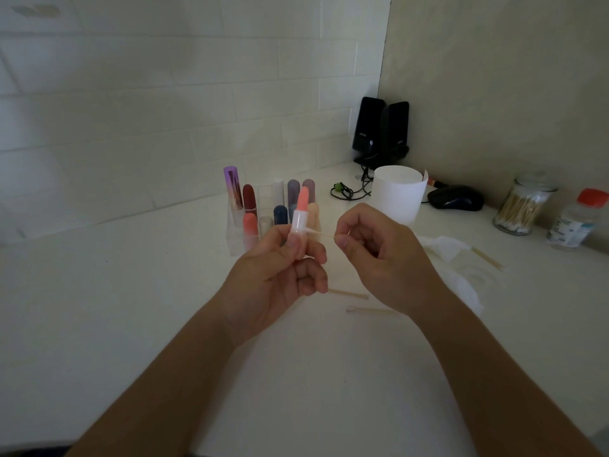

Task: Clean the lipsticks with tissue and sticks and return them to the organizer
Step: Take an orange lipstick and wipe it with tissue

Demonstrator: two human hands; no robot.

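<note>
Fingertips of the left hand point(280, 275) form a closed grip on the white base of an uncapped lipstick point(300, 212), holding it upright so the coral bullet points to twelve o'clock and the collar below it stays exposed. From three o'clock the right hand point(379, 258) pinches a cotton swab point(321, 234) by its wooden end, thumb and forefinger clenched on it, and lays it nearly level so the cotton tip meets the lipstick's collar. That placement suggests the swab is working the narrow rim, which a tissue could not reach.

Just behind the lipstick, at about eleven o'clock, stands the clear organizer point(237, 239) with other lipsticks upright in its cells, near enough for a short return. On the bench point(131, 308), at five o'clock of the hands, lie two loose swabs point(349, 294), probably spent. Crumpled tissue point(445, 249) rests at three o'clock, within easy reach of the right hand, with another swab beside it. Farther out at two o'clock sit a jar of cotton swabs point(524, 206), a red-capped bottle point(576, 219), a white tub point(397, 192) and a computer mouse point(456, 197).
</note>
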